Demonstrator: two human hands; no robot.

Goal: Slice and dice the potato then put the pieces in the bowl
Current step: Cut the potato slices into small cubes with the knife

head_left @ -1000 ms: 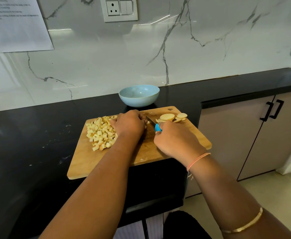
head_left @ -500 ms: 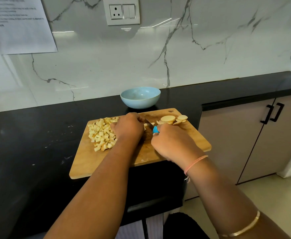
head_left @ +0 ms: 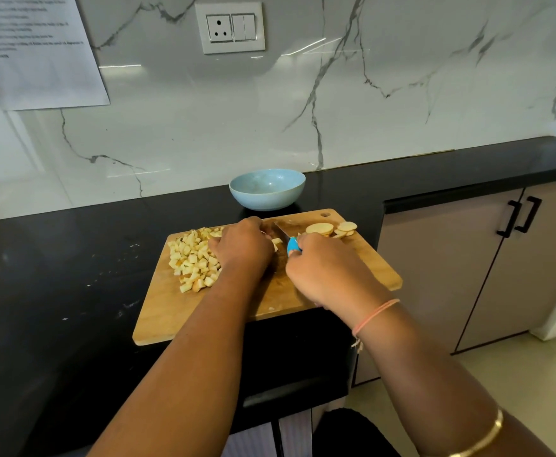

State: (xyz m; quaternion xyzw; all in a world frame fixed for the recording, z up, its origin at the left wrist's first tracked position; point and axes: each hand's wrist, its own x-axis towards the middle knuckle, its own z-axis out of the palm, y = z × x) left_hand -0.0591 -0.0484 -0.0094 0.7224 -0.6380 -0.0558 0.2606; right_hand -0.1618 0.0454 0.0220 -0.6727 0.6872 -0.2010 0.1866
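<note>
A wooden cutting board [head_left: 224, 315] lies on the black counter. A pile of diced potato [head_left: 192, 258] covers its left part, and round potato slices [head_left: 319, 229] lie at its far right corner. My left hand [head_left: 242, 245] is curled over potato pieces in the middle of the board; what it holds is hidden beneath it. My right hand [head_left: 323, 272] grips a blue-handled knife [head_left: 292, 244], whose blade points away toward my left hand. An empty light blue bowl [head_left: 266, 189] stands just behind the board.
The black counter [head_left: 72, 258] extends left and right, ending at the marble wall behind. A cabinet with black handles [head_left: 520, 216] stands lower on the right. A socket plate [head_left: 230, 28] and a paper sheet [head_left: 36, 51] are on the wall.
Both hands have stayed together over the middle of the board with small shifts of the knife hand. The camera view has tilted slightly.
</note>
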